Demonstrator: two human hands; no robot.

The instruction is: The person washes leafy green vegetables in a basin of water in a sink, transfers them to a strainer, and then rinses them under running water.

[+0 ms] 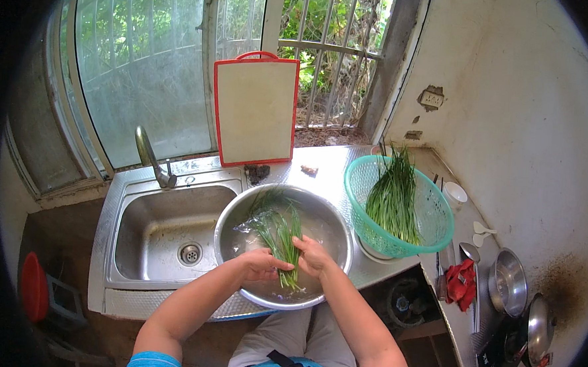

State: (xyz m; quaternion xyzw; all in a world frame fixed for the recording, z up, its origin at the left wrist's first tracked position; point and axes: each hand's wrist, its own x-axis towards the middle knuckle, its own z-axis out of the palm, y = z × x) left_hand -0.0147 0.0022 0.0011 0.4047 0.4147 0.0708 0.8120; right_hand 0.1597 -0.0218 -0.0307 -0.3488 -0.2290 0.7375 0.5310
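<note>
A bunch of long green chives [282, 232] lies partly in the water of a large stainless steel basin [343, 246]. My left hand [264, 264] grips the bunch near its pale cut ends, the thumb laid across the stalks. From the other side, my right hand [312, 254] holds the same bunch a little higher up, thumb against the stalks. The leaf tips spread towards the basin's far side, where the water ripples. To the right, a mint-green plastic colander [434, 221] holds a larger bunch of chives [395, 204], leaning upright against its far rim.
Left of the basin is a steel sink [157, 226] with a curved faucet [151, 156]. A red-framed cutting board [256, 112] leans against the window. Rightward are a white bowl [455, 193], a ladle [470, 251], a red cloth [460, 284], a metal bowl [507, 282] and a gas burner [403, 303].
</note>
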